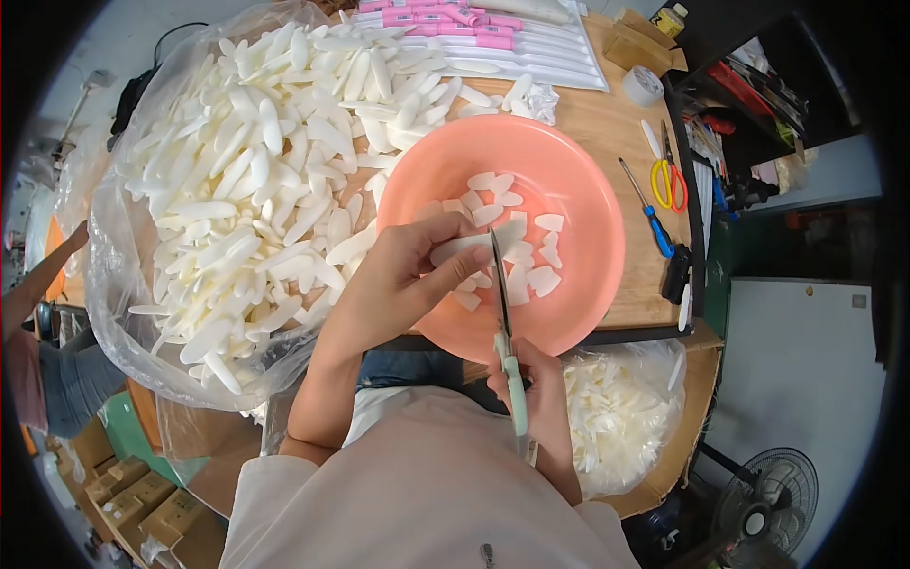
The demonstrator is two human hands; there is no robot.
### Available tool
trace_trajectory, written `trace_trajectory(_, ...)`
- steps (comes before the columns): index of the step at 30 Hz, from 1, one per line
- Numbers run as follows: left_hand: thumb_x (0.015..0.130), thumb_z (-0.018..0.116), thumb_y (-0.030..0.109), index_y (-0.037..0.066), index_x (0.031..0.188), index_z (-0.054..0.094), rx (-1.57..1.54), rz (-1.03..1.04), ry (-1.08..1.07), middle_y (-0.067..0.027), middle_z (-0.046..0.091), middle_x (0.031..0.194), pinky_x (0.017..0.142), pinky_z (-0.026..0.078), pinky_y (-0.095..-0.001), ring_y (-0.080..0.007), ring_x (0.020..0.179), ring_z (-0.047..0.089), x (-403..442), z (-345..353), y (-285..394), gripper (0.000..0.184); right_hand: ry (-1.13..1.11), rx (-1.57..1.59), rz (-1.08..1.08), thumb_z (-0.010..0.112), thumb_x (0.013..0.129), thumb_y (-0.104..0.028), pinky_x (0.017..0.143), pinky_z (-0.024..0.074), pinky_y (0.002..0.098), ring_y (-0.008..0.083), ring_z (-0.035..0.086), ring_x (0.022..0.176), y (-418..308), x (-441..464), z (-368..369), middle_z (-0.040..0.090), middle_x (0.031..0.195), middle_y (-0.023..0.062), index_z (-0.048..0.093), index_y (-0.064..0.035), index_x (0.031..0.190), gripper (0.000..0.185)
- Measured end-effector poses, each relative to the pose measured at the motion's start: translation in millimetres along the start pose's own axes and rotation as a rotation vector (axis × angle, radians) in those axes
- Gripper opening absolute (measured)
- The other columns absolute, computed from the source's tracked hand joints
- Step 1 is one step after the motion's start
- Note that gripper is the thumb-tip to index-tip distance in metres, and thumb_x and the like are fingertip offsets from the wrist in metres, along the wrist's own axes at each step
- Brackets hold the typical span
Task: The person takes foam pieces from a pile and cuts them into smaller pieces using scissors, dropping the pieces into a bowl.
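My left hand (389, 280) pinches a flat white oval piece (460, 249) between thumb and fingers, above a salmon-pink plastic basin (599, 228). Wrapped round the pale green handles of a pair of scissors (513, 375) is my right hand (542, 387). The scissor blades point away from me and cross the oval piece just beyond my left fingertips; whether they are closed through it I cannot tell. Several short white pieces (543, 281) with a straight edge lie in the basin. A large heap of whole white ovals (256, 180) spreads left of it on clear plastic.
Pink-labelled tubes (464, 28) lie on white packaging at the back. A tape roll (643, 85), yellow-and-red scissors (669, 180) and a blue screwdriver (654, 223) are on the right. Below the table edge stands a carton with a bag of white pieces (621, 417). Another person's arm (43, 280) shows far left.
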State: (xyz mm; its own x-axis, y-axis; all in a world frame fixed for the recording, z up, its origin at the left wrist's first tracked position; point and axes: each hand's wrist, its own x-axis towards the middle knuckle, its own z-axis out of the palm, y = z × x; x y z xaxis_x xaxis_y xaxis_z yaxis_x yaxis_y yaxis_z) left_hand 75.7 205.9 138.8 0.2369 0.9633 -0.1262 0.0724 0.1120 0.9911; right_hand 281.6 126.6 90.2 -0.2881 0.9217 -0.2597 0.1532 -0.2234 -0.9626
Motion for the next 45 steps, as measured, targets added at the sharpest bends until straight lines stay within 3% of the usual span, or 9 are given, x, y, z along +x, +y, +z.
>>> trace_trajectory(4, 0.093, 0.064, 0.014, 0.000, 0.093, 0.061, 0.135, -0.027, -0.033, 0.0031, 0.047, 0.068, 0.056, 0.033, -0.0233, -0.0065, 0.061, 0.040, 0.6, -3.9, -6.7, 0.015, 0.025, -0.011, 0.063, 0.075, 0.078, -0.007, 0.055, 0.0450, 0.0253, 0.0130, 0.058, 0.061, 6.8, -2.1, 0.0, 0.061, 0.073, 0.0057, 0.058, -0.0010, 0.082, 0.019)
trace_trajectory(7, 0.088, 0.066, 0.011, 0.002, 0.097, 0.064, 0.453, 0.209, 0.034, -0.0060, 0.056, 0.073, 0.059, 0.039, -0.0274, -0.0170, 0.064, 0.051, 7.1, -9.9, -33.3, 0.013, 0.075, 0.063, -0.098, 0.064, 0.092, -0.042, 0.049, 0.0399, 0.0206, 0.0058, 0.047, 0.057, 8.9, -2.7, 2.0, 0.050, 0.070, 0.0002, 0.055, -0.0004, 0.089, 0.042)
trace_trajectory(14, 0.077, 0.064, 0.005, 0.009, 0.101, 0.066, 1.493, 0.097, 0.859, -0.0131, 0.048, 0.116, 0.089, 0.032, -0.0461, -0.0317, 0.108, 0.044, 35.8, -97.8, -97.3, 0.024, 0.063, 0.104, -0.100, 0.064, 0.086, -0.054, 0.052, 0.0388, 0.0227, 0.0082, 0.046, 0.060, 7.7, -2.1, 1.3, 0.048, 0.073, 0.0010, 0.055, -0.0008, 0.089, 0.054)
trace_trajectory(17, 0.081, 0.065, 0.006, 0.008, 0.096, 0.066, 1.334, 0.099, 0.950, -0.0117, 0.050, 0.116, 0.090, 0.030, -0.0455, -0.0287, 0.108, 0.044, 33.8, -109.1, -85.2, 0.015, 0.022, 0.074, -0.072, 0.065, 0.086, -0.054, 0.054, 0.0378, 0.0222, 0.0081, 0.046, 0.062, 4.4, -1.4, -0.9, 0.049, 0.076, 0.0014, 0.054, -0.0006, 0.090, 0.054)
trace_trajectory(19, 0.083, 0.065, 0.006, 0.006, 0.094, 0.066, 1.289, 0.232, 0.966, -0.0119, 0.053, 0.111, 0.085, 0.034, -0.0421, -0.0276, 0.100, 0.048, 29.2, -103.4, -69.4, 0.012, 0.000, 0.039, -0.067, 0.068, 0.085, -0.012, 0.062, 0.0470, 0.0260, 0.0110, 0.053, 0.063, 4.5, -1.8, -2.2, 0.056, 0.074, 0.0038, 0.055, 0.0011, 0.088, 0.019)
trace_trajectory(21, 0.091, 0.061, 0.009, 0.004, 0.095, 0.062, 0.839, 0.375, 0.950, -0.0094, 0.060, 0.086, 0.061, 0.040, -0.0281, -0.0183, 0.066, 0.053, 27.5, -91.7, -50.5, 0.006, -0.033, 0.018, -0.075, 0.070, 0.083, -0.013, 0.062, 0.0466, 0.0264, 0.0115, 0.052, 0.064, 6.7, -0.5, -0.8, 0.055, 0.074, 0.0040, 0.055, 0.0010, 0.089, 0.022)
trace_trajectory(26, 0.098, 0.055, 0.015, 0.003, 0.101, 0.059, -0.134, 0.140, 0.538, -0.0014, 0.060, 0.071, 0.051, 0.035, -0.0198, -0.0032, 0.058, 0.045, 5.4, -36.5, -8.9, 0.013, -0.131, -0.027, -0.146, 0.065, 0.090, -0.037, 0.058, 0.0372, 0.0229, 0.0079, 0.044, 0.066, -0.4, 3.9, 4.1, 0.050, 0.078, 0.0019, 0.053, -0.0004, 0.095, 0.039)
trace_trajectory(38, 0.095, 0.061, 0.017, 0.001, 0.095, 0.062, -0.193, 0.016, 0.090, -0.0013, 0.060, 0.068, 0.049, 0.035, -0.0185, -0.0029, 0.055, 0.047, -3.7, 3.4, 1.4, 0.016, -0.079, -0.013, -0.112, 0.079, 0.075, -0.028, 0.062, 0.0406, 0.0293, 0.0171, 0.047, 0.064, 1.3, 0.6, 1.9, 0.051, 0.073, 0.0056, 0.055, 0.0011, 0.094, 0.042)
trace_trajectory(45, 0.091, 0.065, 0.014, 0.002, 0.098, 0.063, -0.087, -0.044, 0.074, -0.0043, 0.063, 0.073, 0.053, 0.039, -0.0225, -0.0079, 0.059, 0.051, -4.2, 4.6, -1.0, 0.014, 0.028, 0.009, -0.050, 0.063, 0.092, -0.026, 0.049, 0.0399, 0.0214, 0.0066, 0.048, 0.056, 4.3, -1.5, 5.0, 0.051, 0.071, 0.0004, 0.056, -0.0014, 0.087, 0.026)
